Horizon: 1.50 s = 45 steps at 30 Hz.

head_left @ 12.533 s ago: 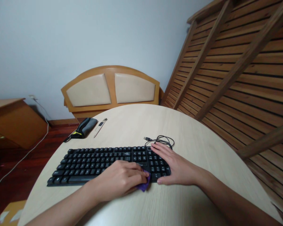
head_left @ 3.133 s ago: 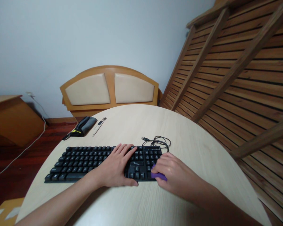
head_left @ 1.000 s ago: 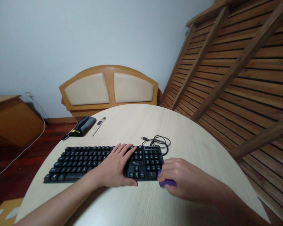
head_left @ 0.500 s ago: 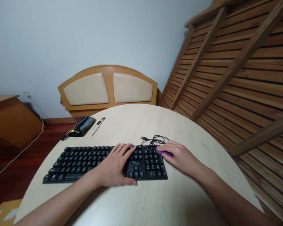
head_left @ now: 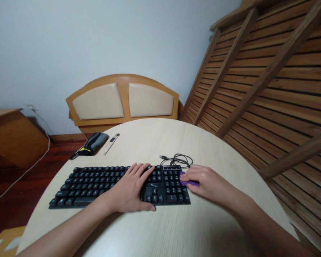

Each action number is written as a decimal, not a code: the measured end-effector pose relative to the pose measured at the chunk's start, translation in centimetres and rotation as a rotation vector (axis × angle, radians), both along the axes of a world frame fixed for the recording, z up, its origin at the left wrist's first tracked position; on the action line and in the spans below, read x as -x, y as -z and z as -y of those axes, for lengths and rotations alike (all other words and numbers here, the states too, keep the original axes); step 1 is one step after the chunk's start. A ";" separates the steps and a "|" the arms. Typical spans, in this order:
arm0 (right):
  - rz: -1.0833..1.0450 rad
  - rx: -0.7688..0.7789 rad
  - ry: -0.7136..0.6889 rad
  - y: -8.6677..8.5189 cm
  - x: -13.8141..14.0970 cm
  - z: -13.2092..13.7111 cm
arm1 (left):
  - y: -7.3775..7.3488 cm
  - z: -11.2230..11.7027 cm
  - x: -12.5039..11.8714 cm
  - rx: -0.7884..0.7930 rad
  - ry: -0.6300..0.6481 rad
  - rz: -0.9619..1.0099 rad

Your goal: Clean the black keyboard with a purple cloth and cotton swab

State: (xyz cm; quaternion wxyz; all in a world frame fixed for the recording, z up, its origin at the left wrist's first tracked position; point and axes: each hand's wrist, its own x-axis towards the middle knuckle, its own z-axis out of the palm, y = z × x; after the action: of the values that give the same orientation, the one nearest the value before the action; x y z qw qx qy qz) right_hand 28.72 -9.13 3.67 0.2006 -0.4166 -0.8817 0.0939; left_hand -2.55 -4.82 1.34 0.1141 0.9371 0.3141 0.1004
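Observation:
A black keyboard [head_left: 93, 187] lies flat on the pale round table [head_left: 160, 139]. Spread across its right-middle part is my left hand [head_left: 132, 187], fingertips at the far edge and thumb at the near edge, gripping it. My right hand [head_left: 205, 180] is closed around a small purple cloth [head_left: 189, 182], which touches the right side of the number pad. Part of the cloth is hidden under my fingers. The keyboard's coiled black cable [head_left: 180, 157] and its USB plug [head_left: 163, 157] lie just behind the number pad.
At the table's back left are a grey and black pouch [head_left: 95, 144] with a yellow stripe and a thin tool [head_left: 111, 143]. A wooden headboard [head_left: 125, 103] with cream panels stands behind the table. A slatted wooden frame [head_left: 270, 82] leans along the right.
My right hand has slid slightly right and nearer to me with the purple cloth, along the number pad. My left hand and the keyboard stay in place.

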 end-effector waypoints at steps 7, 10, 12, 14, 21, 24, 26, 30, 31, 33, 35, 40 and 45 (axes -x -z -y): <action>0.000 0.131 -0.059 -1.0 0.4 1.2 | 0.1 0.0 0.0 0.002 -0.004 0.005; 0.034 0.169 -0.078 -1.5 0.7 1.8 | 0.0 0.0 0.0 0.002 0.003 0.009; 0.053 0.190 -0.093 -1.8 1.0 2.2 | 0.0 0.0 0.0 0.003 0.007 0.011; 0.061 0.214 -0.103 -2.1 1.2 2.7 | 0.1 0.0 0.0 0.002 0.007 0.016; -0.076 0.239 -0.107 -2.0 1.1 2.7 | 0.5 -0.1 0.2 -0.015 0.020 0.049; -0.200 0.063 -0.017 -0.8 1.3 1.4 | 0.3 -0.1 0.2 -0.014 0.018 0.042; -0.240 -0.045 0.048 0.1 1.6 0.4 | 0.2 0.0 0.1 -0.006 0.011 0.020; -0.176 -0.107 0.065 1.4 2.1 -0.7 | 0.0 0.1 0.0 0.000 -0.003 0.006; -0.151 -0.104 0.056 1.4 2.1 -0.8 | 0.0 0.1 0.0 -0.004 -0.001 0.015; -0.106 -0.087 0.025 1.2 2.0 -0.6 | 0.2 0.0 0.1 -0.011 0.005 0.031; -0.081 -0.061 -0.016 0.8 1.8 -0.3 | 0.3 0.0 0.1 -0.017 0.010 0.038; -0.052 0.063 -0.114 -0.3 1.7 0.9 | 0.3 -0.1 0.0 -0.018 0.010 0.039; -0.016 0.155 -0.175 -1.3 2.0 2.0 | 0.1 0.0 -0.1 -0.010 0.000 0.017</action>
State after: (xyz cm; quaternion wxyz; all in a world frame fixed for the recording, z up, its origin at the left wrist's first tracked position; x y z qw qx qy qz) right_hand 26.69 -11.18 5.00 0.1658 -0.3513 -0.9032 0.1822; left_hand -2.46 -4.83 1.25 0.1121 0.9368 0.3127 0.1101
